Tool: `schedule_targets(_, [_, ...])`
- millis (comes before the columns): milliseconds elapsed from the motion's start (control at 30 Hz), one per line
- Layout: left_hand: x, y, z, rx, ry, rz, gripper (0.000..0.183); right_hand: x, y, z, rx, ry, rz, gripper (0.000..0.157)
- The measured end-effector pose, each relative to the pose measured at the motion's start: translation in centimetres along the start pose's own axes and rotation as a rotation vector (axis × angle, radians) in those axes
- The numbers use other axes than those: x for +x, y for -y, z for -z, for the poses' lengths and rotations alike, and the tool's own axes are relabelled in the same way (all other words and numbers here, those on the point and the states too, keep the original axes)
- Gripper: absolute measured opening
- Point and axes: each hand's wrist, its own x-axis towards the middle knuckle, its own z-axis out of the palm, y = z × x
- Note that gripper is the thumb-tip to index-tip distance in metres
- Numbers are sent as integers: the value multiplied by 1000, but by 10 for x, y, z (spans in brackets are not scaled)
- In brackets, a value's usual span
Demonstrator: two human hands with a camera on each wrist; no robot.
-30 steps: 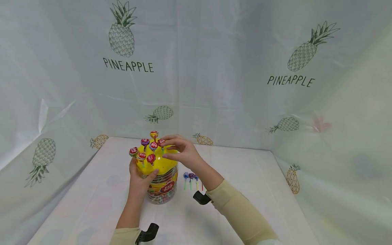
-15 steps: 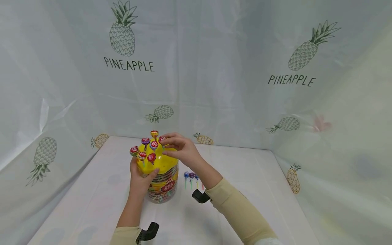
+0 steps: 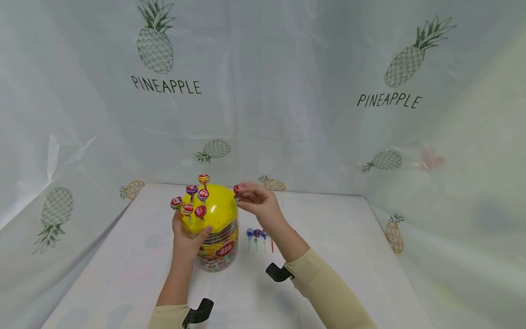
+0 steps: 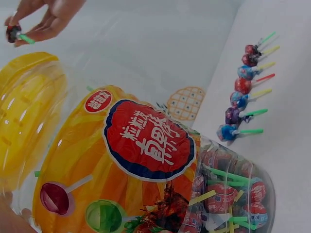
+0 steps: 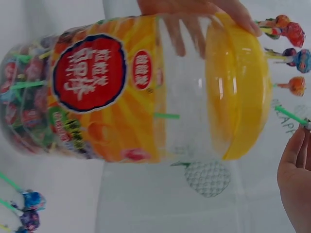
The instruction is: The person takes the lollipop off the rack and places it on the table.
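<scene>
Jar [image 3: 218, 249]: clear plastic, domed yellow lid [image 3: 218, 210] | left hand [image 3: 186, 242]: grip holding lid | right hand [image 3: 263, 205]: pinching round lollipop [image 3: 237, 188]

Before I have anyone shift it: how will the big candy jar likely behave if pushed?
The jar may be bottom-heavy: candy shows below its label, while the wall above looks mostly clear. That smooth, glossy wall could be slippery. Yet, taller than wide, it might tip if pushed near the yellow lid.

Left sleeve [image 3: 167, 316]: beige, bottom, left of centre
Right sleeve [image 3: 328, 289]: plain beige, lower right
Left wrist piece [image 3: 199, 312]: black, bent
Right wrist piece [image 3: 277, 273]: black, bent likewise
</scene>
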Motion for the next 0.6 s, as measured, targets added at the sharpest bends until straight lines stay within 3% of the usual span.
schedule_targets(300, [-1,-1,-2,-21,-7,-23,101,-22,-25,21,-32,-46,-111,30])
schedule_targets(600, [0,1,-2,-53,-11,-39,100,-44,-69,38,-86,-54,-243,33])
